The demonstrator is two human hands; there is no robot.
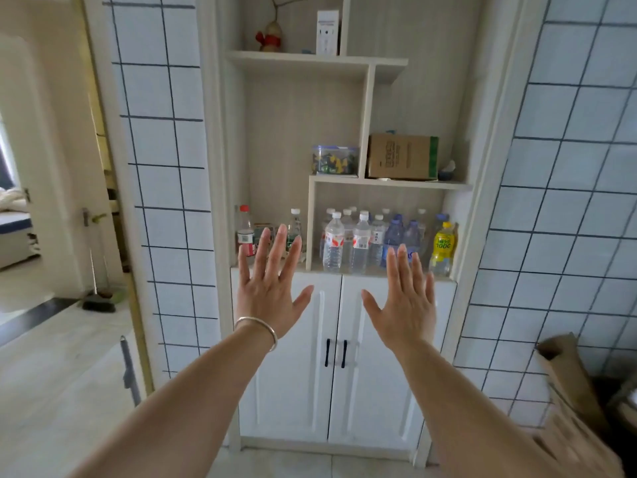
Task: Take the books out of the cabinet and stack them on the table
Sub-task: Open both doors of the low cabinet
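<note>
I held both hands up in front of the cabinet (379,374), backs toward me. My left hand (267,288), a bangle (256,327) on its wrist, had its fingers spread and straight, gripping nothing; my right hand (405,301) was likewise flat and empty. The cabinet's two white doors (293,374) were shut, their black handles (335,353) side by side at the middle seam. I could see no books; whether they lay behind the doors, I could not tell. Water bottles (358,243) stood on the shelf above the doors, a cardboard box (401,157) one shelf higher.
</note>
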